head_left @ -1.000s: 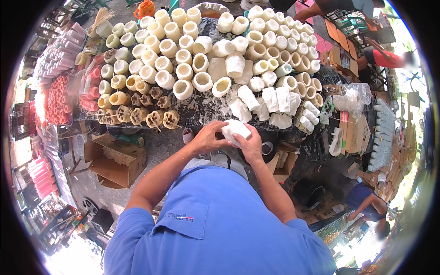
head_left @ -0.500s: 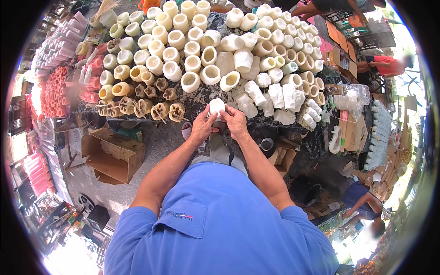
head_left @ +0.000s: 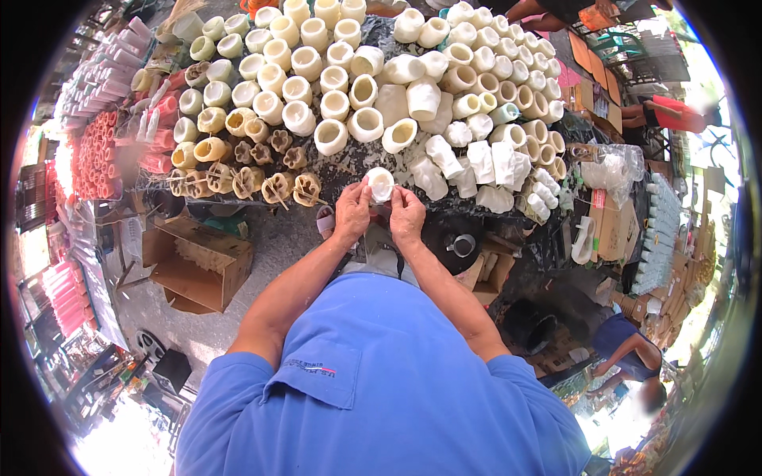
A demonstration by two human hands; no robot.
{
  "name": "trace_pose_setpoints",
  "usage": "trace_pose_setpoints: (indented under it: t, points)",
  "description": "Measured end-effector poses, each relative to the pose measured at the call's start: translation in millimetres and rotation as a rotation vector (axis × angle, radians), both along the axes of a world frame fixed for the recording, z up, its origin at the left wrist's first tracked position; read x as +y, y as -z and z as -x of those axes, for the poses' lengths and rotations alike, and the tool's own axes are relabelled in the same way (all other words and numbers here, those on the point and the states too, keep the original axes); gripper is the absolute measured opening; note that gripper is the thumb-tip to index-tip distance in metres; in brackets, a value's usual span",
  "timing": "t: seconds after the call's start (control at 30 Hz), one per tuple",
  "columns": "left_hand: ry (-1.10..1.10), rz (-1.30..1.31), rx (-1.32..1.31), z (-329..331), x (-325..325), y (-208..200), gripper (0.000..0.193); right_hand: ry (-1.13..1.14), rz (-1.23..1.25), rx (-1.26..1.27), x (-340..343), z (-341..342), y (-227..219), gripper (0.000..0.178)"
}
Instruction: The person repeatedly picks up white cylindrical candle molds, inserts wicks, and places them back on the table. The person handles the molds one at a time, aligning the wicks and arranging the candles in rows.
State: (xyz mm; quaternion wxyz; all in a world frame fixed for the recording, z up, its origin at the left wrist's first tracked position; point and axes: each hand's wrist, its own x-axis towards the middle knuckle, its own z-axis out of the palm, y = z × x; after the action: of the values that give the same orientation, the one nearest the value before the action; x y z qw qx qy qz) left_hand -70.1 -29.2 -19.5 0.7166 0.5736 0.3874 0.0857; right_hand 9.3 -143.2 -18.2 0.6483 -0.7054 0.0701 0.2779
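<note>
Both of my hands pinch a small white cup-like piece, seemingly wax (head_left: 381, 183), in front of the table's near edge. My left hand (head_left: 353, 210) grips its left side and my right hand (head_left: 407, 214) its lower right side, fingers bent and closed. Its round rim and pale hollow face upward. Just beyond it on the table stand cream-coloured hollow cups (head_left: 366, 124). White, irregular moulded pieces (head_left: 429, 176) lie to the right, and brown flower-shaped pieces with sticks across them (head_left: 306, 190) are at the left.
A dark, white-spattered table (head_left: 349, 164) spans the front. Under it are an open cardboard box (head_left: 202, 266) at left and a smaller box (head_left: 496, 274) at right. Red tube-like pieces (head_left: 99, 155) are stacked far left. Other people are at the right, one in blue (head_left: 627, 349).
The white piece has been turned so its hollow now shows, and it has shifted slightly right. My fingers have moved from its front to its sides.
</note>
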Motion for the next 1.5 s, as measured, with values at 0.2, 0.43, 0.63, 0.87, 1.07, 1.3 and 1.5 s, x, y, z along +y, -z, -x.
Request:
trace_pose_setpoints:
  t: [0.2,0.43,0.63,0.87,1.07,1.3,1.5]
  points:
    - [-0.015,-0.011,0.044,-1,-8,-9,0.061,-0.004,-0.011,-0.045,6,5,13,0.05]
    - [-0.158,-0.013,0.001,-3,-11,7,0.051,0.195,-0.233,0.03,8,12,22,0.041]
    - [0.015,-0.666,0.172,-11,-5,-15,0.023,0.145,0.058,-0.029,15,2,2,0.025]
    - [0.225,-0.667,0.491,-34,38,-15,0.031,0.04,0.535,-0.048,10,-24,45,0.027]
    - [0.199,-0.599,0.616,-41,44,34,0.038,-0.02,0.739,-0.085,12,-25,73,0.027]
    - [0.364,-0.674,0.672,-44,58,41,0.041,-0.19,0.783,-0.214,17,-30,40,0.029]
    - [-0.014,0.237,0.229,-27,44,10,0.043,-0.134,0.087,-0.051,3,-21,40,0.025]
